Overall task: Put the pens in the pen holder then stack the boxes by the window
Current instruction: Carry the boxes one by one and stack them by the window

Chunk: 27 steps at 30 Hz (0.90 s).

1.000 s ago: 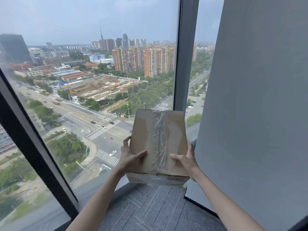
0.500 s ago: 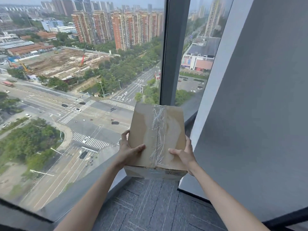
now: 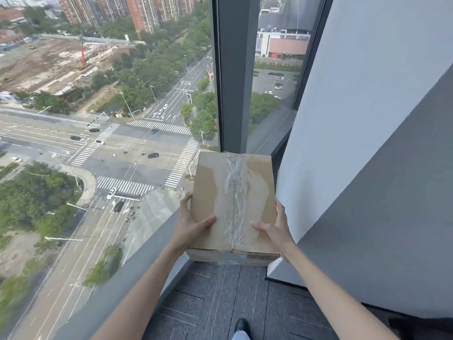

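Observation:
I hold a brown cardboard box (image 3: 232, 200) sealed with clear tape down its middle, in the corner where the window (image 3: 110, 133) meets the wall. My left hand (image 3: 190, 224) grips its left side with the thumb on top. On the right side my right hand (image 3: 275, 229) grips it the same way. The box is above the grey carpet floor (image 3: 220, 298); whether its underside touches the floor or another box is hidden. No pens or pen holder are in view.
A dark window mullion (image 3: 232, 69) rises just behind the box. A grey wall (image 3: 367, 143) closes the right side. The window sill ledge (image 3: 137, 271) runs along the left. The tip of a dark shoe (image 3: 241, 325) shows on the carpet below.
The view has tilted downward and the box sits lower toward the floor corner. Both hands keep the same grip on it.

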Motion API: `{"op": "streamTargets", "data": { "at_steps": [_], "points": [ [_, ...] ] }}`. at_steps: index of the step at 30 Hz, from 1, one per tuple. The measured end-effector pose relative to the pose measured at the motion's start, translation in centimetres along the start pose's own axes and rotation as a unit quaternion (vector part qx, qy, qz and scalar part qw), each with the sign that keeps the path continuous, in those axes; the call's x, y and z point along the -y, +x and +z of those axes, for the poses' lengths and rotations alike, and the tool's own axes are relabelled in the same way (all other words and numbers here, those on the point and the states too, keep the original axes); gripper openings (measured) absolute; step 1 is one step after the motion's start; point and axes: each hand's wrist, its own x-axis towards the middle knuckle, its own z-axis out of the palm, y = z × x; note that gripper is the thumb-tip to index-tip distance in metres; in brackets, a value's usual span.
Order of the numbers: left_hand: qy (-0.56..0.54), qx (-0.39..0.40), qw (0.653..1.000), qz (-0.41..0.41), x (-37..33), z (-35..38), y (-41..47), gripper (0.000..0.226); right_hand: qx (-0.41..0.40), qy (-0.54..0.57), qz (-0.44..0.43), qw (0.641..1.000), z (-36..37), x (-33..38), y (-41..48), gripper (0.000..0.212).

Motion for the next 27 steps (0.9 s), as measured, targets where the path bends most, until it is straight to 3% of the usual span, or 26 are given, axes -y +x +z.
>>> {"op": "streamTargets", "data": {
  "at_steps": [9,17,27],
  "points": [
    [-0.005,0.054,0.995,-0.082,9.0,6.0,12.3,0.096,-0.021,-0.043,0.081,0.996,-0.3,-7.3,10.7,0.114],
    [0.022,0.107,0.991,-0.081,19.6,12.3,21.2,0.088,-0.040,-0.061,0.122,0.990,0.9,-18.6,20.3,0.103],
    [0.038,0.123,0.989,-0.071,29.3,19.5,31.3,0.102,-0.091,-0.010,0.130,0.987,1.0,-30.8,29.8,0.102]
  ]
}}
